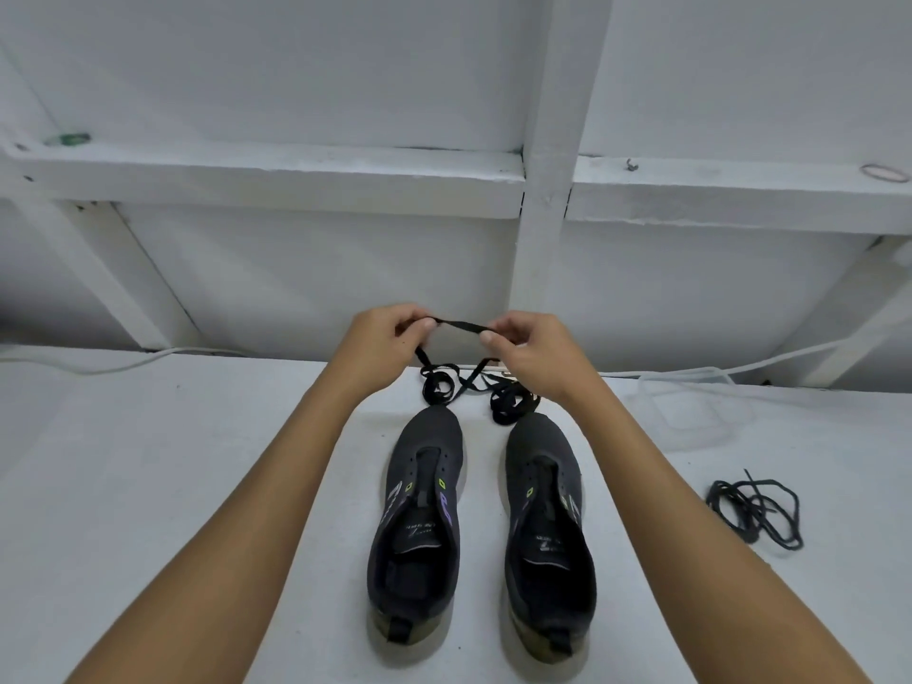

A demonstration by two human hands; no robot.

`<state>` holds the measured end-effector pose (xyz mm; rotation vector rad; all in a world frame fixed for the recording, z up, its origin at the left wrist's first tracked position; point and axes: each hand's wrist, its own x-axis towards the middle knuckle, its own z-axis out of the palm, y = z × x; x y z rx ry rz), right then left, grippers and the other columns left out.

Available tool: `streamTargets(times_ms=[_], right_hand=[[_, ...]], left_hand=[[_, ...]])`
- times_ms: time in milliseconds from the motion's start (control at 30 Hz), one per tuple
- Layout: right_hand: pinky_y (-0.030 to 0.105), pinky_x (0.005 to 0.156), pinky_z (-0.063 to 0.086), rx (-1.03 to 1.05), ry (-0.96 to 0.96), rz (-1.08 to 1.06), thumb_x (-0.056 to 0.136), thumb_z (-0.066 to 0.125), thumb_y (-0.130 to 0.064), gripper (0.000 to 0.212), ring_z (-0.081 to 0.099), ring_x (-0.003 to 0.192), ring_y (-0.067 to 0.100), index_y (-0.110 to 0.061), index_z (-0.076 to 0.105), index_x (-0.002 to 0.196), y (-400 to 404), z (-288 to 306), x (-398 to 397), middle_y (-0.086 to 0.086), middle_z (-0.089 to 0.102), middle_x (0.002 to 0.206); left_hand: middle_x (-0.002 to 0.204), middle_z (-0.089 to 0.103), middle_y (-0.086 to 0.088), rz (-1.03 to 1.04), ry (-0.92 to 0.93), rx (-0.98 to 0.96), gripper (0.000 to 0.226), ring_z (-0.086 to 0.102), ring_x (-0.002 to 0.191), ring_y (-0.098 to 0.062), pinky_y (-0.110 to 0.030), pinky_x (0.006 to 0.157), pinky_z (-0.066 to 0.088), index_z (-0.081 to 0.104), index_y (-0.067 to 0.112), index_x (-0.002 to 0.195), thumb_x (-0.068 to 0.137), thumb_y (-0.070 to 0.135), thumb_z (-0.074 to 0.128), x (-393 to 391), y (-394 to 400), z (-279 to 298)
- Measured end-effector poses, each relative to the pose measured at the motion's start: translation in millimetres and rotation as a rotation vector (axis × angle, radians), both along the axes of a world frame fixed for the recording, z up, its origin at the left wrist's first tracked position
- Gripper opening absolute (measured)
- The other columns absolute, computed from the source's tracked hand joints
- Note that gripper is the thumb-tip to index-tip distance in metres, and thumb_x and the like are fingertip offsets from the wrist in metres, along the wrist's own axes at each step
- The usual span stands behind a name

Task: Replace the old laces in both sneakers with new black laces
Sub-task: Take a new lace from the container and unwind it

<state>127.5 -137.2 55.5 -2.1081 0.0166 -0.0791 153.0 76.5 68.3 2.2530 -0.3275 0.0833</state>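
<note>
Two dark sneakers stand side by side on the white table, toes pointing away from me: the left sneaker (419, 515) and the right sneaker (548, 525). Both have bare eyelets with no laces in them. Beyond the toes my left hand (382, 345) and my right hand (530, 353) pinch a flat black lace (461, 326) and hold it stretched between them above the table. The rest of that lace hangs down into loops on the table (439, 382). A second flat black lace (511, 402) lies bundled under my right hand.
A tangle of thin dark round laces (752, 506) lies on the table to the right. A clear plastic wrapper (691, 402) sits at the back right. A white cable (98, 365) runs along the table's far edge, below a white framed wall.
</note>
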Motion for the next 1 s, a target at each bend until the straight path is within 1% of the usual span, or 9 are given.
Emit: streamTargets(times_ms=[133,267,400,500,600,700,800,900,1000], right_hand=[[0.018,0.055,0.038,-0.187,-0.062,0.054,0.101,0.059,-0.037,0.020,0.047,0.053,0.004,-0.029,0.068,0.085,-4.8,25.2,-10.6,0.001,0.061,0.066],[0.011,0.050,0.037,-0.220,-0.106,0.083,0.102,0.057,-0.031,0.020,0.050,0.049,0.002,-0.022,0.071,0.091,-6.7,43.5,-19.5,0.005,0.069,0.073],[0.027,0.057,0.046,-0.136,-0.127,0.098,0.102,0.056,-0.030,0.021,0.068,0.061,0.022,-0.021,0.070,0.090,-1.9,49.9,-25.4,0.003,0.060,0.063],[0.023,0.054,0.044,-0.168,-0.099,0.122,0.103,0.056,-0.032,0.023,0.061,0.059,0.030,-0.023,0.070,0.087,-2.5,46.6,-30.6,-0.002,0.049,0.059],[0.021,0.052,0.036,-0.214,-0.063,0.148,0.102,0.058,-0.033,0.021,0.045,0.053,0.012,-0.027,0.070,0.086,-4.6,40.9,-37.4,-0.003,0.046,0.059],[0.015,0.048,0.032,-0.193,-0.068,0.164,0.100,0.060,-0.032,0.025,0.037,0.049,0.006,-0.031,0.065,0.076,2.6,40.0,-41.8,-0.010,0.044,0.055],[0.015,0.049,0.032,-0.179,-0.077,0.212,0.101,0.060,-0.031,0.028,0.039,0.048,0.004,-0.031,0.062,0.073,17.1,43.3,-44.6,-0.014,0.046,0.048],[0.025,0.055,0.038,-0.170,-0.062,0.255,0.101,0.059,-0.032,0.025,0.044,0.051,0.009,-0.030,0.065,0.076,23.2,46.6,-47.3,-0.014,0.048,0.049],[0.030,0.056,0.042,-0.160,-0.037,0.279,0.101,0.059,-0.033,0.024,0.048,0.053,0.014,-0.025,0.068,0.080,23.1,47.5,-51.5,-0.013,0.051,0.051]], left_hand=[[0.076,0.062,-0.002,0.048,-0.024,-0.136,0.017,0.052,0.061,-0.011,-0.021,0.061,0.043,0.071,0.024,0.098,0.100,0.030,0.055,-10.0,4.2,21.1],[0.064,0.053,0.007,0.020,-0.107,-0.114,0.017,0.044,0.052,-0.005,-0.012,0.051,0.043,0.073,0.024,0.099,0.100,0.029,0.057,-22.2,7.7,39.5],[0.054,0.047,0.012,-0.019,-0.156,-0.004,0.019,0.041,0.050,-0.007,-0.015,0.051,0.034,0.073,0.022,0.099,0.101,0.028,0.054,-29.5,12.4,43.1],[0.059,0.051,0.007,0.157,-0.218,-0.046,0.020,0.045,0.051,-0.005,-0.014,0.050,0.034,0.071,0.019,0.097,0.102,0.025,0.053,-27.9,27.3,44.2],[0.066,0.056,0.010,0.346,-0.241,-0.054,0.018,0.051,0.058,-0.003,-0.018,0.055,0.037,0.069,0.020,0.095,0.100,0.025,0.052,-26.2,54.1,43.5],[0.067,0.054,0.010,0.162,-0.162,-0.042,0.016,0.048,0.057,-0.007,-0.018,0.057,0.039,0.071,0.030,0.109,0.097,0.028,0.061,-38.8,53.9,40.3],[0.066,0.053,0.010,-0.116,-0.119,-0.040,0.040,0.045,0.058,-0.006,-0.013,0.063,0.041,0.060,0.043,0.132,0.094,0.030,0.067,-57.7,30.9,33.2],[0.097,0.073,0.023,-0.184,-0.111,0.025,0.036,0.059,0.081,-0.001,-0.008,0.072,0.043,0.063,0.039,0.130,0.095,0.031,0.066,-63.7,14.8,22.2],[0.091,0.074,0.020,-0.212,-0.115,-0.013,0.021,0.061,0.079,0.004,-0.008,0.070,0.040,0.075,0.030,0.113,0.096,0.026,0.065,-65.8,9.2,13.9]])
